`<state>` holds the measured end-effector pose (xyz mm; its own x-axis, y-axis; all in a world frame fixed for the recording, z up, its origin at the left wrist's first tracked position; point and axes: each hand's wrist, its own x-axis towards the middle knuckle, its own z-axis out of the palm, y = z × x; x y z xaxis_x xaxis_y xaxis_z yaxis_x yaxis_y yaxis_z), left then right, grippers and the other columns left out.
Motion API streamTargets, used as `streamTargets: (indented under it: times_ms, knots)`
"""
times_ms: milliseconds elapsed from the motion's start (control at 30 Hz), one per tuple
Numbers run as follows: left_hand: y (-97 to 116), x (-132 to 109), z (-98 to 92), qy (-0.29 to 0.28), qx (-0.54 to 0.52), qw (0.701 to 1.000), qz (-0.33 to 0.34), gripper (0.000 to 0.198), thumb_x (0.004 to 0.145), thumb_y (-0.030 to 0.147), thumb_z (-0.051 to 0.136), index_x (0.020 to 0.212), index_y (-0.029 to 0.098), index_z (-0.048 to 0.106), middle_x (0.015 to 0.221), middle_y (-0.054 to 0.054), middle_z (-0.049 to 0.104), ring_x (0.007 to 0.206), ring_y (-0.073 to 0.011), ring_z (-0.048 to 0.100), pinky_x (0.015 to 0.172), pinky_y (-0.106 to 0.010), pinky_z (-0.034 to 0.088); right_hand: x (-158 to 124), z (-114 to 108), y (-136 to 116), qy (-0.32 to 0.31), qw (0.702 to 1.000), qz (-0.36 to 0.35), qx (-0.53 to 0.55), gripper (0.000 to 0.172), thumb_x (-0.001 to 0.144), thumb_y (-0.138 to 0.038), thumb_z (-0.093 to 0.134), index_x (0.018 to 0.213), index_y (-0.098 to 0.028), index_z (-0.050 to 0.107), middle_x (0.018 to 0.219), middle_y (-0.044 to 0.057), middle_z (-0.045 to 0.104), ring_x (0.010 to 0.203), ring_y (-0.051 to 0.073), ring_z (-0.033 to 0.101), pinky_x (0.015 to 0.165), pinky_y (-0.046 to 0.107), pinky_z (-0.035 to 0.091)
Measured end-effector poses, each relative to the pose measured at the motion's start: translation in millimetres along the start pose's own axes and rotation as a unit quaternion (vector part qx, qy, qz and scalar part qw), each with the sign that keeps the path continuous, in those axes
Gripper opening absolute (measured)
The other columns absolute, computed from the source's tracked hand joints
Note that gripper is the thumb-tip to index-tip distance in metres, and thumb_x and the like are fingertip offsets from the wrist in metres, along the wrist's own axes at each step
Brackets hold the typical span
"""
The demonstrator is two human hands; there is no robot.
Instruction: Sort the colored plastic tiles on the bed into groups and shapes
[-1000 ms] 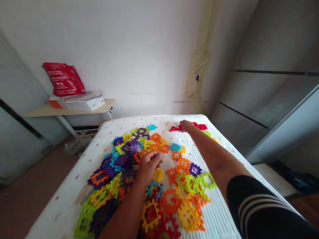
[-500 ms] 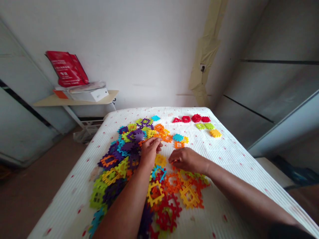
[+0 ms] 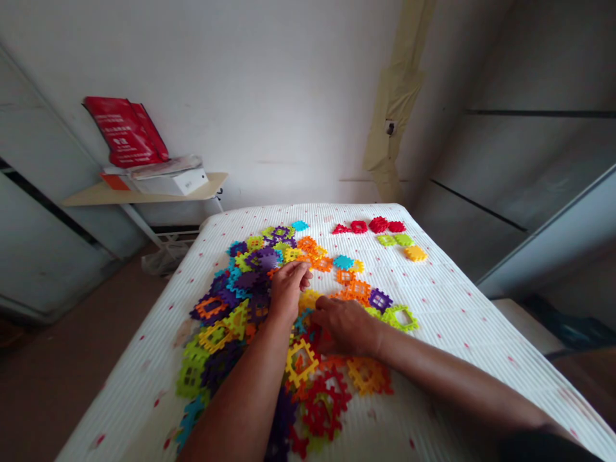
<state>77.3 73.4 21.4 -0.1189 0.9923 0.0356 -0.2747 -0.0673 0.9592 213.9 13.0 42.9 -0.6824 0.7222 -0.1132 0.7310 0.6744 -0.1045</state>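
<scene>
My left hand hovers over the middle of a heap of toothed plastic building tiles, its thumb and fingers pressed together. Whatever they may hold is hidden. My right hand reaches down into the heap's right side, fingers curled beside a yellow tile and a blue tile. What its fingertips grip, if anything, cannot be made out. Close to it lie a yellow window-frame tile, a purple window tile and a lime-green open tile. Purple tiles crowd left of my left hand.
Red tiles, lime tiles and a yellow tile lie apart at the far right of the cloth-covered table. A side table with a white box and a red bag stands by the wall.
My right hand has moved left and slightly toward me, uncovering orange, purple and lime tiles at the heap's right side. My left hand stays almost where it was.
</scene>
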Motion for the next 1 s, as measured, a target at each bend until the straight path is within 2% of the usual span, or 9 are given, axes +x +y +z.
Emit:
streamTargets:
  times_ms: [167,333,400,500,567,700,833,933,1000]
  knots:
    - [-1,0,-0.7,-0.003,0.002,1.0,-0.001,0.023,0.066,0.036,0.066,0.069,0.015,0.06,0.056,0.003,0.057,0.047,-0.0058,0.046,0.046,-0.019,0.032,-3,-5,20,0.004,0.994,0.105,-0.023,0.029,0.076,-0.039,0.061,0.096,-0.018,0.061,0.099,0.01,0.06,0.087,0.024,0.062,0.067,0.03,0.047]
    - [-1,-1,-1.7,-0.014,0.011,1.0,0.001,0.023,0.067,0.037,0.066,0.069,0.015,0.06,0.057,0.002,0.057,0.048,-0.006,0.046,0.047,-0.02,0.033,-7,-12,35,0.002,0.992,0.129,-0.005,0.031,0.08,-0.035,0.058,0.107,-0.02,0.06,0.102,0.009,0.062,0.088,0.023,0.062,0.071,0.03,0.046]
    - [0,-1,-1.4,-0.012,0.014,1.0,-0.002,0.024,0.066,0.037,0.066,0.069,0.014,0.059,0.057,0.002,0.057,0.048,-0.0063,0.046,0.047,-0.02,0.033,-8,-14,39,0.015,0.994,0.106,0.009,0.032,0.079,-0.029,0.059,0.11,-0.021,0.06,0.104,0.008,0.061,0.091,0.021,0.061,0.074,0.029,0.045]
    - [2,-1,-0.4,-0.012,0.015,1.0,-0.006,0.025,0.065,0.038,0.067,0.069,0.015,0.059,0.057,0.002,0.057,0.047,-0.0066,0.045,0.047,-0.02,0.033,-8,-12,41,0.032,0.999,0.01,0.033,0.031,0.077,-0.02,0.06,0.107,-0.022,0.06,0.105,0.007,0.06,0.097,0.019,0.057,0.078,0.026,0.043]
    - [2,-1,0.3,-0.01,0.017,1.0,-0.005,0.025,0.065,0.038,0.066,0.068,0.015,0.058,0.057,0.002,0.057,0.047,-0.0065,0.045,0.047,-0.02,0.033,-6,-8,39,0.033,0.999,-0.028,0.028,0.028,0.078,-0.016,0.057,0.105,-0.022,0.061,0.101,0.006,0.06,0.096,0.018,0.055,0.077,0.026,0.042]
    - [1,-2,0.4,-0.007,0.018,1.0,-0.001,0.025,0.064,0.039,0.066,0.066,0.016,0.058,0.056,0.003,0.056,0.047,-0.0065,0.045,0.047,-0.02,0.032,-2,-2,32,0.014,0.999,-0.042,-0.001,0.019,0.083,-0.017,0.051,0.099,-0.018,0.061,0.094,0.007,0.061,0.089,0.018,0.055,0.072,0.027,0.041]
    - [-1,0,-0.9,-0.01,0.019,1.0,0.003,0.025,0.065,0.039,0.066,0.067,0.015,0.06,0.056,0.003,0.057,0.047,-0.0064,0.045,0.047,-0.02,0.032,-1,-5,31,0.012,0.999,-0.05,-0.003,0.016,0.08,-0.017,0.054,0.095,-0.017,0.061,0.092,0.007,0.061,0.085,0.017,0.056,0.072,0.026,0.041]
    - [-3,2,-1.9,-0.006,0.011,1.0,0.001,0.026,0.064,0.04,0.067,0.067,0.015,0.06,0.056,0.002,0.057,0.047,-0.0061,0.045,0.046,-0.02,0.032,-2,-10,39,0.035,0.998,-0.056,0.025,0.02,0.078,-0.022,0.058,0.097,-0.017,0.061,0.093,0.007,0.062,0.087,0.017,0.056,0.073,0.025,0.042]
    - [-4,3,-2.4,-0.006,0.003,1.0,-0.003,0.027,0.065,0.04,0.067,0.069,0.015,0.061,0.056,0.002,0.057,0.047,-0.0062,0.046,0.046,-0.02,0.032,-1,-16,53,0.07,0.996,-0.035,0.034,0.024,0.078,-0.023,0.058,0.101,-0.018,0.061,0.097,0.007,0.062,0.09,0.017,0.057,0.074,0.024,0.042]
